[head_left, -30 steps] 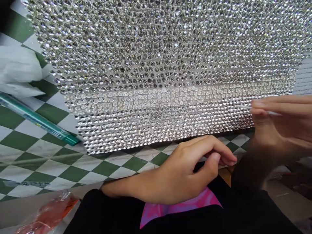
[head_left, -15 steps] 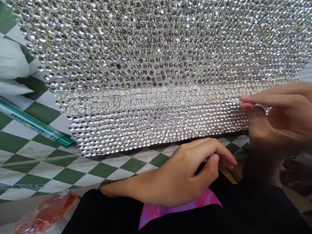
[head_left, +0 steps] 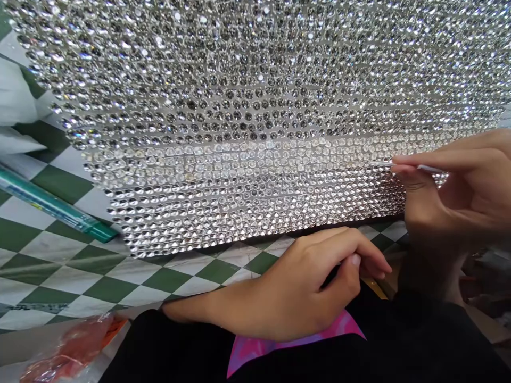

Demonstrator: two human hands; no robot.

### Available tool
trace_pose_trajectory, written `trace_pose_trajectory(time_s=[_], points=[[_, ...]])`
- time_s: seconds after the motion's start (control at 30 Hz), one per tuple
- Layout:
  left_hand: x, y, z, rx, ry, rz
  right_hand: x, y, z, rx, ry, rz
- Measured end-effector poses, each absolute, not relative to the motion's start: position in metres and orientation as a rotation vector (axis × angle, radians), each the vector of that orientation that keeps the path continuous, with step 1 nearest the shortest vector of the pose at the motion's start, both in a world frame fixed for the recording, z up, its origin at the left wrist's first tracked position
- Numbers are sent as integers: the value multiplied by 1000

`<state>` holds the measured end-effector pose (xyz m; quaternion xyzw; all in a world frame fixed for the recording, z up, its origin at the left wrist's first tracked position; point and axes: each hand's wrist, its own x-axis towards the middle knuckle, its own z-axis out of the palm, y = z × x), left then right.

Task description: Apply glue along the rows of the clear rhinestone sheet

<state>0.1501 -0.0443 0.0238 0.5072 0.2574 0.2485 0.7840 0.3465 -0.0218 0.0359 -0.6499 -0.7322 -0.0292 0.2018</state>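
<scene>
A wide sheet of shiny clear rhinestones (head_left: 223,96), set in close rows, fills the upper view. Between my right thumb and forefinger is a thin white stick; my right hand (head_left: 459,186) is pinched on it at the sheet's right side. The stick's (head_left: 381,163) tip lies against the frosted-looking rows, just above the brighter rows of the lower border. Below the sheet's near edge, my left hand (head_left: 311,282) rests with loosely curled fingers, thumb a little apart from the forefinger. Nothing shows in it, though its palm is hidden.
A green marker-like tube (head_left: 59,205) lies left of the sheet on a green-and-white checkered surface (head_left: 155,279). White crumpled material (head_left: 18,98) sits above it. At the lower left is a clear plastic bag (head_left: 67,351) with reddish contents.
The sheet and the green tube appear slightly farther left in view. The right hand keeps its pinch on the stick with its tip at nearly the same rows; the left hand has barely shifted.
</scene>
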Motion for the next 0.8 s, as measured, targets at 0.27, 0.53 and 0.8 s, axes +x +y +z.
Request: trace_pose_trajectory(time_s=[0.27,0.53,0.8], points=[[150,-45,25,1092,566,536,345,-22,32,-1803,-2003,-75],[150,-45,25,1084,566,525,343,-24,35,-1915,-1996,-95],[150,-45,24,1032,583,530,345,-31,43,-1775,-1848,31]])
